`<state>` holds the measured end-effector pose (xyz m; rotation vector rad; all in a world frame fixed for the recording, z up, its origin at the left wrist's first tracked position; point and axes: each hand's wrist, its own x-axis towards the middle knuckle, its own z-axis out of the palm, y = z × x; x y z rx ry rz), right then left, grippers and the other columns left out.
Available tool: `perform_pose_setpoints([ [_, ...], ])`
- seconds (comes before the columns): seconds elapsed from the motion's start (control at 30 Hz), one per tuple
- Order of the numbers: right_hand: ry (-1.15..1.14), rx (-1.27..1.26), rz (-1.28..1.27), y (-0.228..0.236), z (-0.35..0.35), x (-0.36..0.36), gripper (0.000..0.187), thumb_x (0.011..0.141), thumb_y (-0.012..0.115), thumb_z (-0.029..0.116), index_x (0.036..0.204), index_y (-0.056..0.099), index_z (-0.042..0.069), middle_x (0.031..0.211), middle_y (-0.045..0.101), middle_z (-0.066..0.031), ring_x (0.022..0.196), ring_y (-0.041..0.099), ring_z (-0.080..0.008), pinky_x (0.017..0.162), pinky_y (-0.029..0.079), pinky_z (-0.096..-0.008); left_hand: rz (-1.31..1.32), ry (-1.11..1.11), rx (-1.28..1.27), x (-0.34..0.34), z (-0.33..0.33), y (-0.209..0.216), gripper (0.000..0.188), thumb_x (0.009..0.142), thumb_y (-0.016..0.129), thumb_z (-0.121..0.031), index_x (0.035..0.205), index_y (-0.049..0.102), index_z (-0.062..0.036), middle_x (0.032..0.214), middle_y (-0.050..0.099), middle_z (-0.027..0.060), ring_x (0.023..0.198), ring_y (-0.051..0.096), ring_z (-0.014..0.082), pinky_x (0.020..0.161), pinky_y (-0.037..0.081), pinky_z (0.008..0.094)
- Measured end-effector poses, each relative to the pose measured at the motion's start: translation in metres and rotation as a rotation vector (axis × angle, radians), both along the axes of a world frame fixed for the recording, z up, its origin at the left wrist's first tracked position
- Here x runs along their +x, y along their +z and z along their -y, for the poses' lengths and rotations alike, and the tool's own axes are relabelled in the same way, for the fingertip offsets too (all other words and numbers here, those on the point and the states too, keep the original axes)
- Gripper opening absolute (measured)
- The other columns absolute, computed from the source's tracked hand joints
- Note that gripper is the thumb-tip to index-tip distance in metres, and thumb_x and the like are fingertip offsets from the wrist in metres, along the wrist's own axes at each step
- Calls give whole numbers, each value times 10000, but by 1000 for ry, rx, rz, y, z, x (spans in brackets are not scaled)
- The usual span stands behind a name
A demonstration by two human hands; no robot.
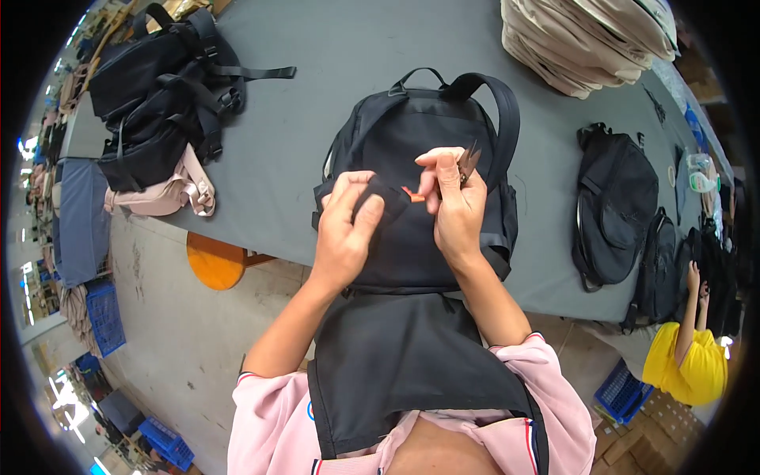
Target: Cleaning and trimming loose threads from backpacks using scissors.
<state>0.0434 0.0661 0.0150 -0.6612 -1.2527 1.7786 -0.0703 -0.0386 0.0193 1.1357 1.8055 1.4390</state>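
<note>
A black backpack [419, 237] lies on the grey table in front of me, its shoulder strap [507, 131] curving up on the right. My left hand [346, 226] grips a piece of black fabric [385, 198] above the backpack; whether this piece is joined to it I cannot tell. At its right end is a small orange-red piece [412, 195], reaching the fingertips of my right hand [455, 206]. Small thread snips [470, 161] are tucked in my right hand, blades pointing up and away. Both hands are closed, and the left fingers are slightly blurred.
Black backpacks [150, 103] and a pale pink bag [162, 194] are heaped at the left. Beige bags [582, 43] are stacked far right, with more black backpacks [617, 206] nearer. Beyond the right table edge is a person in a yellow top [687, 362]. An orange stool [214, 260] stands below the table.
</note>
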Motion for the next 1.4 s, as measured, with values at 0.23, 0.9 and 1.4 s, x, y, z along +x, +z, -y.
perform_pose_setpoints([
  [0.23,-115,478,528,0,-5,5,164,844,613,126,965,546,37,782,556,-25,586,513,-93,533,420,-247,842,-160,29,-13,-17,-9,337,957,479,-295,1141,509,-14,998,519,-28,918,469,51,854,367,197],
  [0.9,-263,809,753,23,14,25,178,714,689,64,881,629,64,733,544,-38,551,556,-177,497,428,-283,379,-437,78,-29,-24,-24,305,918,548,-246,1069,543,19,1102,465,42,998,448,125,890,356,237],
  [1.4,-273,771,777,27,24,18,151,715,679,45,857,632,61,727,552,-62,557,550,-218,498,437,-305,276,-474,160,-35,-28,-25,331,895,568,-257,1027,546,46,1063,505,111,961,515,213,852,402,294],
])
